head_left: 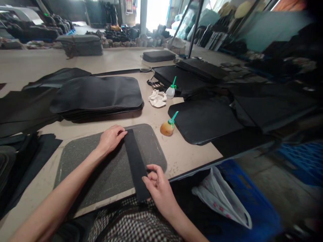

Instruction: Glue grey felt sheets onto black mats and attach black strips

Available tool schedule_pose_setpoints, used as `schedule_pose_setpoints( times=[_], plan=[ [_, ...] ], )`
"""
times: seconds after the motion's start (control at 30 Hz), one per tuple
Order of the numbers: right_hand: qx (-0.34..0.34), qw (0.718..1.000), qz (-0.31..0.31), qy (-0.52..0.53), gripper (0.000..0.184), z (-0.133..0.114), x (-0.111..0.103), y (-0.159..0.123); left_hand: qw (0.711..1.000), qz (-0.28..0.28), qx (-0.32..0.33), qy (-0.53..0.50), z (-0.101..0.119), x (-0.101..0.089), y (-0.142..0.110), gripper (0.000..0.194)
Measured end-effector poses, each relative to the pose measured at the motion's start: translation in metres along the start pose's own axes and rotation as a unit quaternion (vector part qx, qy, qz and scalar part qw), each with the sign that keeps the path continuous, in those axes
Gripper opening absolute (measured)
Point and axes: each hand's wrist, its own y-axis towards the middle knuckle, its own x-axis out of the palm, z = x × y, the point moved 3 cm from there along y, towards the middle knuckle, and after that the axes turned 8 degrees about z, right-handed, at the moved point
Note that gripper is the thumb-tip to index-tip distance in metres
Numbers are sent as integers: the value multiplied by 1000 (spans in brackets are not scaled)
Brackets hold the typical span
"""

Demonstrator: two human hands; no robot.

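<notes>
A grey rounded panel (108,168) lies on the table right in front of me. A black strip (135,161) runs down across it from its far edge to the table's near edge. My left hand (111,137) rests flat on the panel, its fingertips touching the strip's far end. My right hand (157,186) pinches the strip's near end at its right edge with thumb and forefinger, the other fingers curled.
An orange squeeze bottle with a green nozzle (168,127) stands right of the panel. A stack of black panels (98,95) lies beyond, with more black sheets (202,121) to the right, a white bottle (171,90) and a white cloth (157,98). A plastic bag (222,198) hangs below the table edge.
</notes>
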Motion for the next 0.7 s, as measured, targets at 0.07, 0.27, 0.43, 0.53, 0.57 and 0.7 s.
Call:
schedule_pose_setpoints(
  times=[0.07,0.27,0.43,0.53,0.57,0.7],
  plan=[
    [-33,999,10,-36,38,-5,-1,8,999,13,16,39,-4,12,11,26],
    [-86,993,16,-83,29,-13,-5,19,994,19,15,104,-11,29,27,22],
    [-101,990,12,-101,26,-13,-2,20,988,7,42,150,-12,32,31,23],
    [-101,989,1,-105,23,-13,-1,21,986,1,44,161,-13,32,32,23],
    [-98,990,-1,-105,23,-14,-1,21,986,-1,42,163,-12,32,32,23],
    [-86,991,0,-101,23,-19,-4,20,983,26,52,176,-6,29,30,19]
  ],
)
